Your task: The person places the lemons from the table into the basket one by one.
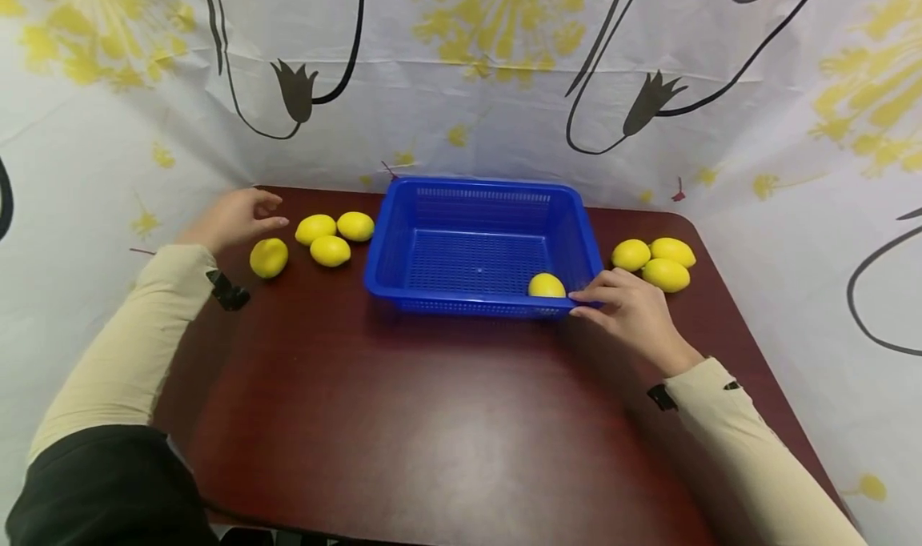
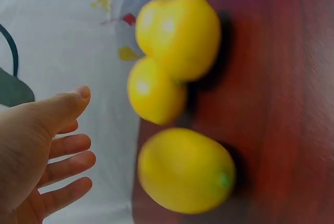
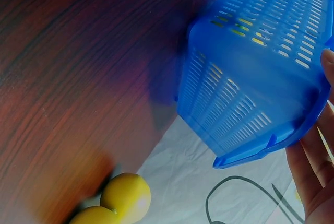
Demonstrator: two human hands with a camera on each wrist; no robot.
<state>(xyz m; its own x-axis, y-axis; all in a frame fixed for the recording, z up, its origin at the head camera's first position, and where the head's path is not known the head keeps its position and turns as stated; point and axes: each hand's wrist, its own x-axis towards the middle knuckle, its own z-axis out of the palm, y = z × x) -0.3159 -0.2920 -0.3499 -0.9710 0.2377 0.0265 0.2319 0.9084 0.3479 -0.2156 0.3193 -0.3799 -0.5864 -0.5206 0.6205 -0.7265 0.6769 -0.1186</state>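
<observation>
A blue plastic basket [image 1: 479, 262] with slotted walls stands on the table, one lemon [image 1: 547, 285] in its near right corner. My right hand [image 1: 634, 314] pinches the rim at that corner, thumb outside; in the right wrist view the basket wall [image 3: 250, 62] fills the upper right beside the fingers [image 3: 305, 172]. My left hand [image 1: 234, 219] is held at the table's left edge, fingers loosely bent and holding nothing. Just below it lies a single lemon [image 1: 269, 258], also large in the left wrist view. Three more lemons [image 1: 330, 251] cluster between that hand and the basket.
To the basket's right, three lemons [image 1: 666, 275] lie together near the table's right edge. A dark red-brown table [image 1: 432, 418] extends toward me. White cloth [image 1: 468, 114] with flower prints hangs behind it and along both sides.
</observation>
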